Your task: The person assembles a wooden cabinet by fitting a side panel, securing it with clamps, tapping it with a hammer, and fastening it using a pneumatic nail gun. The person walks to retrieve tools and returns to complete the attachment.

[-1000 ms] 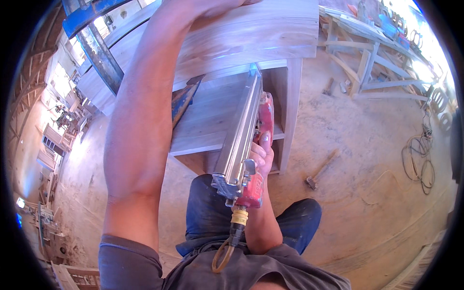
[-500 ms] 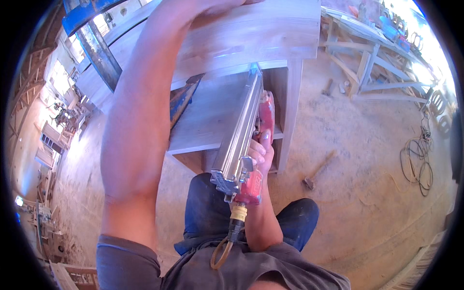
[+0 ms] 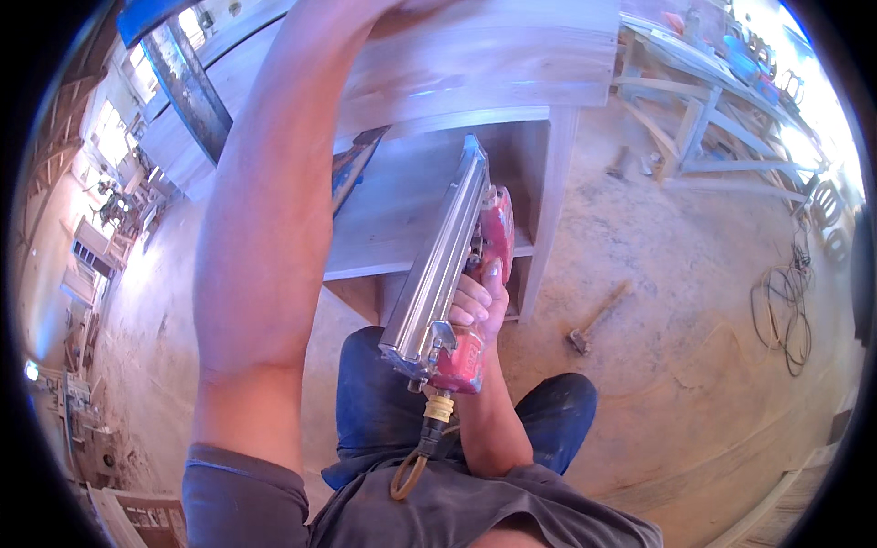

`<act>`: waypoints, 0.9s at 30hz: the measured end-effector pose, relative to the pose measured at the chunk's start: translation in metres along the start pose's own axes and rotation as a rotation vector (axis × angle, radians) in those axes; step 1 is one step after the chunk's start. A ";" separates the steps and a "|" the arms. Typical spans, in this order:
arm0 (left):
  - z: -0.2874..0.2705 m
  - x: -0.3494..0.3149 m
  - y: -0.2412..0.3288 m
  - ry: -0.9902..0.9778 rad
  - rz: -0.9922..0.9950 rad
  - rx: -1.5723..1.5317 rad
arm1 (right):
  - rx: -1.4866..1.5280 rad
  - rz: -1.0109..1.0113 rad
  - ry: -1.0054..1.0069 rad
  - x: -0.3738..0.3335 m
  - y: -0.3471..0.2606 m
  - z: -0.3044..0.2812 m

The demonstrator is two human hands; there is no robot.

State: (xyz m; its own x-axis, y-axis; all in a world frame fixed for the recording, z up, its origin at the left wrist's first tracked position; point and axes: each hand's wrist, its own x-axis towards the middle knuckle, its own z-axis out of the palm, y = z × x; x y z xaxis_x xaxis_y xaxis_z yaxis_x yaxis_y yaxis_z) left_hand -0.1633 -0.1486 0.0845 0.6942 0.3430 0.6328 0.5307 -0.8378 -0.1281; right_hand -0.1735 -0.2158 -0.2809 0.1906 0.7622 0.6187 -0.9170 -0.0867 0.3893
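My right hand is wrapped round the grip of a red air nail gun with a long silver magazine. Its far tip stands apart from the edge of the wooden top, over the open bay of a wooden cabinet. A yellow coupler joins the gun to a looped brown hose. At the upper edge, my left hand reaches over the wooden top; its fingers are mostly cut off by the frame. My left forearm hides part of the cabinet.
Blue metal clamps stand at the upper left, one bar slanting into the cabinet. A hammer lies on the dusty floor to the right, with a coiled cable beyond. Against the far right stands a cluttered wooden workbench.
The nail gun has drawn back toward me and slightly left, its tip leaving the edge of the wooden top. My left arm stays stretched over the top.
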 end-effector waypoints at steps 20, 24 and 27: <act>-0.005 -0.008 0.012 -0.055 -0.016 -0.013 | 0.133 0.142 -0.023 0.028 0.022 -0.012; 0.004 -0.007 0.010 -0.010 0.018 -0.045 | 0.090 0.178 -0.096 0.026 0.013 -0.024; 0.009 -0.003 0.003 -0.001 0.057 -0.006 | 0.087 0.155 -0.067 0.024 0.014 -0.025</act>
State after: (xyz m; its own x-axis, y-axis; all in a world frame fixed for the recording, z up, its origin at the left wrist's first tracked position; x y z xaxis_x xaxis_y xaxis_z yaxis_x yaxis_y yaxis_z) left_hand -0.1595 -0.1485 0.0753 0.7236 0.2956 0.6237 0.4877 -0.8584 -0.1590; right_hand -0.1904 -0.1824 -0.2780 0.0752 0.6912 0.7187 -0.9038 -0.2572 0.3420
